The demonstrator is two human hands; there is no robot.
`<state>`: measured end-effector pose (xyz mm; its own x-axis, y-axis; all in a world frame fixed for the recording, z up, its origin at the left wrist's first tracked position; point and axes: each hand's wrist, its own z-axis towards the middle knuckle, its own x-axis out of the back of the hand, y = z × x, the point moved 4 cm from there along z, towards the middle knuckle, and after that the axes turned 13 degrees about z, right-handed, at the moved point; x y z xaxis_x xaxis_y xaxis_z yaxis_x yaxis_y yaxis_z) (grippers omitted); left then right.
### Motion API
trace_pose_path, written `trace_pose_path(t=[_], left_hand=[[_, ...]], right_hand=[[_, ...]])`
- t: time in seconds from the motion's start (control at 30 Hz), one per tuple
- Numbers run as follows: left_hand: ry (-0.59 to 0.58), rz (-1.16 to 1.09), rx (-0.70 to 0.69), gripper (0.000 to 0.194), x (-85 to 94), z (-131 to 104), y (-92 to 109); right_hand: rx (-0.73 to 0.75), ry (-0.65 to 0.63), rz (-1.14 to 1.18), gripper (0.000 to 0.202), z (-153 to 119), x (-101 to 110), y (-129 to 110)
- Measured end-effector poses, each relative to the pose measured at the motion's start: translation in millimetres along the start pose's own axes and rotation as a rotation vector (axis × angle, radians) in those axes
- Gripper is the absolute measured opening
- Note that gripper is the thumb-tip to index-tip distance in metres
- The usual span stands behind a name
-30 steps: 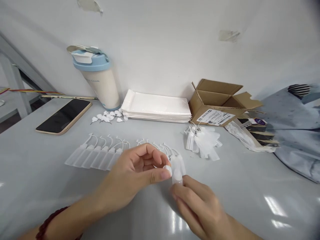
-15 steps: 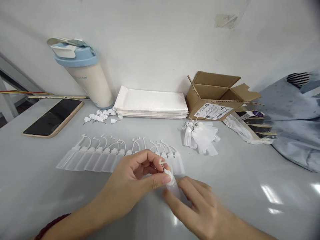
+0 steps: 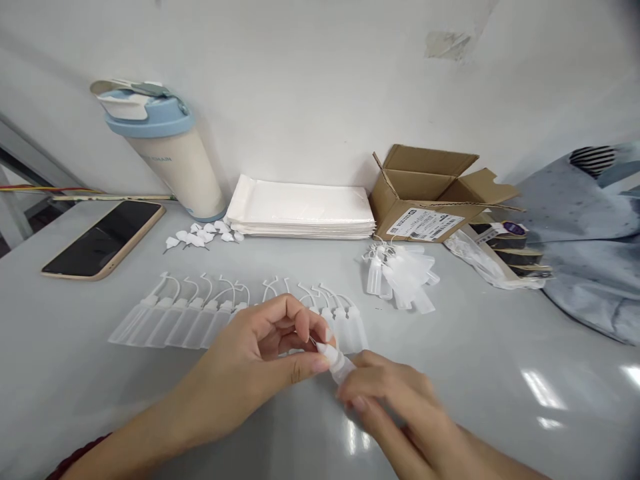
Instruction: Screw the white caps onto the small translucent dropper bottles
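Between my hands is a small translucent squeeze bottle (image 3: 342, 369), tilted with its top toward the upper left. My left hand (image 3: 273, 357) pinches the white conical needle tip (image 3: 326, 350) at the bottle's top between thumb and fingers. A thin strand or needle shows beside those fingers, too small to make out. My right hand (image 3: 395, 397) is closed around the bottle's lower body and hides most of it. Just beyond my hands lies a row of similar bottles (image 3: 173, 323) with thin cap straps; my left hand covers part of the row.
Loose white needle tips (image 3: 200, 235) lie by a tumbler (image 3: 175, 163) and a phone (image 3: 105, 240). Behind stand a stack of white envelopes (image 3: 305, 207) and an open cardboard box (image 3: 425, 207). More bottles (image 3: 403, 273) are piled before it. Fabric (image 3: 590, 227) hangs at right.
My right fingers have shifted and curled more closely around the bottle. The bottle leans further left, and my left fingers have moved closer over its needle tip.
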<state>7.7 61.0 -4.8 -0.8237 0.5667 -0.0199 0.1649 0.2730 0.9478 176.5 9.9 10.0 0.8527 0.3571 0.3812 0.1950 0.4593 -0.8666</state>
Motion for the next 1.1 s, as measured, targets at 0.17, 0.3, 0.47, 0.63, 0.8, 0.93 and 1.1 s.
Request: trace_pose_path(t=[0.17,0.3,0.47,0.63,0.8,0.93,1.1], left_hand=[[-0.018,0.028,-0.010,0.014,2.2,0,-2],[0.003,0.069,0.019,0.012,1.3,1,-3],[0.014,0.165,0.059,0.014,0.5,-1,-1],[-0.085,0.234,0.089,0.022,-4.5,-3,0],[-0.131,0.350,0.061,0.025,-9.0,-5,2],[-0.085,0.373,0.087,0.023,-6.4,-6,4],[-0.050,0.501,0.000,0.022,-3.0,-8,4]], right_hand=[[-0.348,0.076,0.429,0.007,-4,-2,13],[-0.290,0.090,0.170,0.005,-8,-2,15],[0.071,0.121,-0.133,0.013,-7,-2,7],[0.312,0.122,-0.453,0.016,-7,1,3],[0.347,0.100,-0.573,0.019,-8,5,-2],[0.328,0.054,-0.529,0.025,-6,5,-2],[0.320,0.017,-0.533,0.026,-8,4,0]])
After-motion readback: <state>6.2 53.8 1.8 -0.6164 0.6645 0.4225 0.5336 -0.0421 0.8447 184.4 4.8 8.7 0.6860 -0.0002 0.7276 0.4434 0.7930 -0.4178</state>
